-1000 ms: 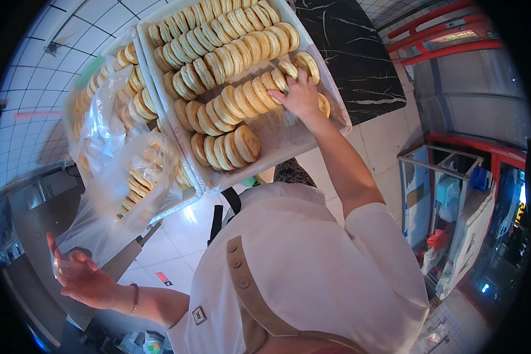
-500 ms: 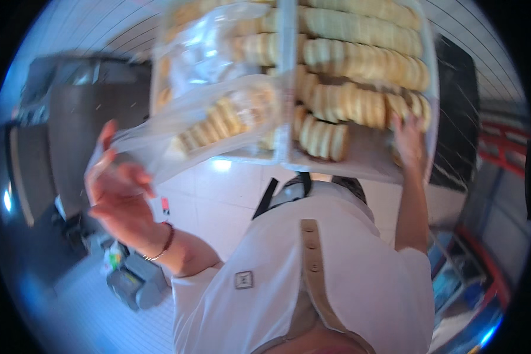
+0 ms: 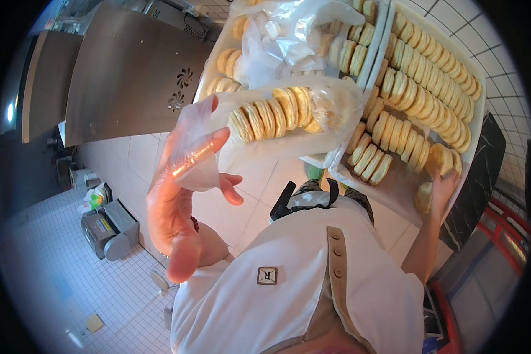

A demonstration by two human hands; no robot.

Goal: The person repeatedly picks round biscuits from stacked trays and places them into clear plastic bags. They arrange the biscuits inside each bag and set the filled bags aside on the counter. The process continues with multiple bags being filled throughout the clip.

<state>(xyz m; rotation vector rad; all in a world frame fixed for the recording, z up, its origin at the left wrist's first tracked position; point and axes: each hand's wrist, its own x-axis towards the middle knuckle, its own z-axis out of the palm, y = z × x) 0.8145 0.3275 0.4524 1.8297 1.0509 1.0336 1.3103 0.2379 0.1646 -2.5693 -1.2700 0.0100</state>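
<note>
My left hand (image 3: 180,189) holds a clear plastic bag (image 3: 330,130) by its mouth, the film stretched over its spread fingers. Inside the bag lies a row of round, flat, layered buns (image 3: 265,120). The bag extends across the near part of the left tray (image 3: 320,159). Over at the right tray (image 3: 404,213), my right hand (image 3: 445,189) grips buns (image 3: 440,158) at the near right end of a row; how many it grasps is unclear. A single bun (image 3: 423,197) lies beside that hand. Part of its fingers is hidden behind the buns.
Crumpled clear plastic (image 3: 277,50) covers part of the left tray's buns. Several rows of buns (image 3: 436,88) fill the right tray's far side. A steel cabinet (image 3: 130,76) stands at left, a dark marbled surface (image 3: 481,177) at right. Grey equipment (image 3: 109,230) sits on the tiled floor.
The view has turned, and the trays now appear tilted and farther right. My left hand has come closer to the camera with the bag. My right hand now closes around buns it was touching.
</note>
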